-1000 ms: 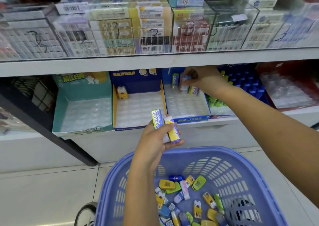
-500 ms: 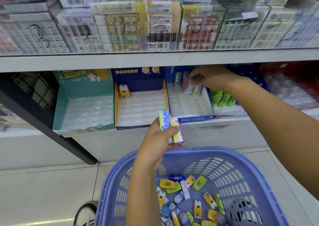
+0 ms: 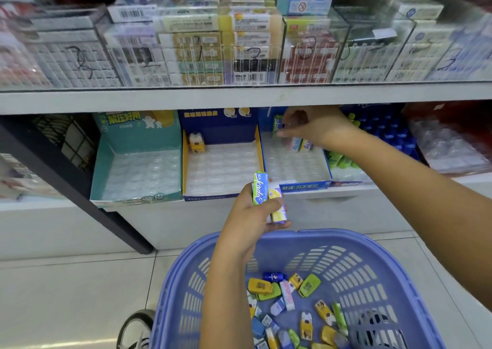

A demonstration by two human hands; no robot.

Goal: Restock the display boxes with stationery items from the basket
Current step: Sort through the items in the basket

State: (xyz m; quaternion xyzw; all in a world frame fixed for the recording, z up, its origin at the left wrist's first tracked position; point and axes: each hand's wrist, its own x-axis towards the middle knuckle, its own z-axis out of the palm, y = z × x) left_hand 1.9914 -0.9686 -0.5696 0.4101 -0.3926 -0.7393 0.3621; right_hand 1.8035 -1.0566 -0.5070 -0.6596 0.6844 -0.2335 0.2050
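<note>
Risk of knocking over the upright eraser packs (image 3: 300, 144) in the back row of the blue display box (image 3: 300, 186), right hand (image 3: 316, 127) curled among them with grip impossible to tell, and of dropping one of the two packs (image 3: 266, 194) clasped in left hand (image 3: 253, 217) into the basket (image 3: 346, 242) below.

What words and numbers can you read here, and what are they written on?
"kadn" (last letter unsure): green and blue paper pack held in the left hand.
"解压好用": teal cardboard display box.
"解压 开关橡皮": blue cardboard display box, front edge.
"3": clear plastic bin, handwritten.
Barcode labels above: too blurred to read.
</note>
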